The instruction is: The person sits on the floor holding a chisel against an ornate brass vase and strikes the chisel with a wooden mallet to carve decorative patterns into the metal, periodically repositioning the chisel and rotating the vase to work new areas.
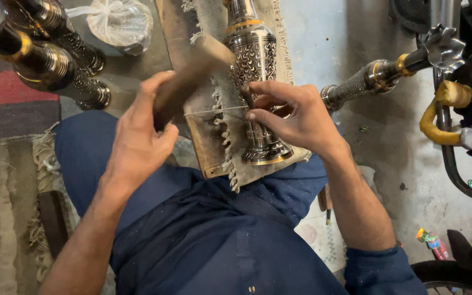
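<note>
On our lap, across a wooden board [214, 158] draped with fringed cloth, lies the engraved metal vase [255, 71], its base toward us. Our left hand [140, 139] is wrapped tight round the handle of a wooden mallet [192, 76], blurred above the vase, while our right hand [293, 117] pinches a thin chisel [247, 99] against the vase's patterned side. Near our left knee stand two more dark vases [55, 68], and another vase [378, 76] lies on the floor at right.

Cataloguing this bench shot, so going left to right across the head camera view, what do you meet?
Two dark brass vases → left hand gripping wooden mallet → engraved vase → right hand → vase on floor → yellow-wrapped handle.
</note>
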{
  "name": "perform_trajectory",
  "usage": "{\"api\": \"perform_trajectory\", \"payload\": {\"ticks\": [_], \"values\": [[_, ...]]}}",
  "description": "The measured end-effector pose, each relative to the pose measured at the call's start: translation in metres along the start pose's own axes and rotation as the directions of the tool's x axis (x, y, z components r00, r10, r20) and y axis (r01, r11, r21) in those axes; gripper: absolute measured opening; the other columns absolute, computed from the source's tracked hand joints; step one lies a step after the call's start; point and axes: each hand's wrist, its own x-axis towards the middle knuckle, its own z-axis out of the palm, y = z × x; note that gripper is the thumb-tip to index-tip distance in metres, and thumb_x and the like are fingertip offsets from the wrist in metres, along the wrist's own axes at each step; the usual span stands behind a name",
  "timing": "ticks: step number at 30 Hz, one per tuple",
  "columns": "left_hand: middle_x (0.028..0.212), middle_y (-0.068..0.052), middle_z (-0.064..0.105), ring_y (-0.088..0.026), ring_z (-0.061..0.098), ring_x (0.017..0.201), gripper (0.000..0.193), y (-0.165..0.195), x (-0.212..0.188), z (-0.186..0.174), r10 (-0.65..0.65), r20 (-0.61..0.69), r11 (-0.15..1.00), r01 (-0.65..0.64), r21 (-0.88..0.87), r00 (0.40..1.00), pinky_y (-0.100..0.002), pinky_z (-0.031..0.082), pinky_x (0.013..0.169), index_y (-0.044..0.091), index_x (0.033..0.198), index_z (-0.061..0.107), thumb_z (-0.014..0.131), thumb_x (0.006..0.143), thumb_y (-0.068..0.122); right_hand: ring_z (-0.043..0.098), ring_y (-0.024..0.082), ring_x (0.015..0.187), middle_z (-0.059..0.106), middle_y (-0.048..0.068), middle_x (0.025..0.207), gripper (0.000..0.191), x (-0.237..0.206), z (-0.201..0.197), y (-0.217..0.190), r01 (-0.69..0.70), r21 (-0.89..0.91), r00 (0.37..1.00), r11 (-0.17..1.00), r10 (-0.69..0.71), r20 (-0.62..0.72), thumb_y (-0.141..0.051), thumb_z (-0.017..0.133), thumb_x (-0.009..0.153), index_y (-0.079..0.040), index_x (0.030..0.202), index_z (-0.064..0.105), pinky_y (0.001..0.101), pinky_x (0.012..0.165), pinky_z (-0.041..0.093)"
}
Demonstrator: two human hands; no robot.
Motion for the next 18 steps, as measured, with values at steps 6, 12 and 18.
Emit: {"api": "perform_trajectory", "payload": {"ticks": [6,12,18], "values": [[0.126,-0.017,0.062,-0.042,0.060,0.119,0.073,-0.002,0.002,0.005,0.019,-0.033,1.000,-0.019,-0.001,0.999,-0.049,0.049,0.100,0.014,0.148,0.048,0.071,0.081,-0.004,0.075,0.010,0.087,0.080,0.008,0.097,0.040,0.000,-0.001,-0.002,-0.029,0.053,1.000,0.998,0.029,0.010,-0.008,0.081,0.091,-0.002,0.128,0.069,0.0265,0.079,0.064],[0.117,-0.016,0.063,-0.039,0.064,0.110,0.073,-0.007,0.003,0.009,-0.001,0.007,1.000,0.002,-0.009,1.000,-0.049,0.050,0.096,0.015,0.148,0.048,0.072,0.081,-0.001,0.074,0.009,0.087,0.080,0.007,0.095,0.041,0.000,-0.003,-0.001,-0.017,0.034,1.000,0.999,0.017,0.015,-0.008,0.082,0.090,-0.003,0.129,0.069,0.0265,0.080,0.064],[0.106,-0.014,0.065,-0.036,0.067,0.101,0.074,-0.008,0.003,0.013,-0.038,-0.001,0.999,0.038,0.012,0.999,-0.046,0.052,0.092,0.018,0.148,0.046,0.072,0.081,0.000,0.073,0.008,0.086,0.079,0.005,0.094,0.041,0.000,-0.005,0.004,-0.029,0.054,0.999,0.998,0.027,0.032,-0.009,0.082,0.090,-0.004,0.128,0.069,0.0260,0.078,0.064]]}}
